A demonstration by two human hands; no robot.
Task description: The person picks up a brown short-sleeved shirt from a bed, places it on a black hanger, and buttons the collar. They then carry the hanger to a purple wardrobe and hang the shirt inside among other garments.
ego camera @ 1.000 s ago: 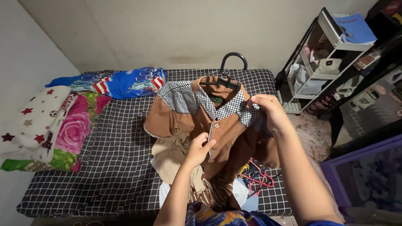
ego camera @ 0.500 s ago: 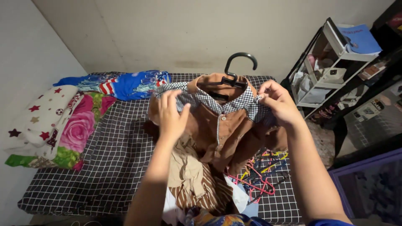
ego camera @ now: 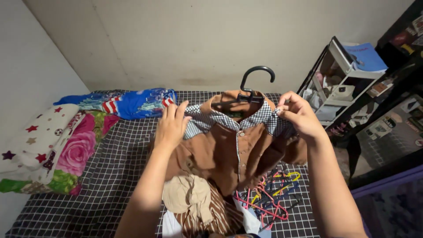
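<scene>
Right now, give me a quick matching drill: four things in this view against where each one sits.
Things:
1. brown shirt
2. black hanger
3. coloured hangers
4. floral pillow

Places:
a. heaped on the bed, lower right
b. held at both shoulders by the left hand and right hand
c. bed's left edge
d. inside the shirt's collar

Pairs: 1-b, 2-d, 3-a, 4-c

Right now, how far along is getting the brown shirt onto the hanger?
Done: the black hanger sits inside the brown shirt, hook out above the checked collar, top button closed. In hand: left hand and right hand each grip a shoulder beside the collar. Left: a pile of clothes and spare coloured hangers lie on the bed.
</scene>
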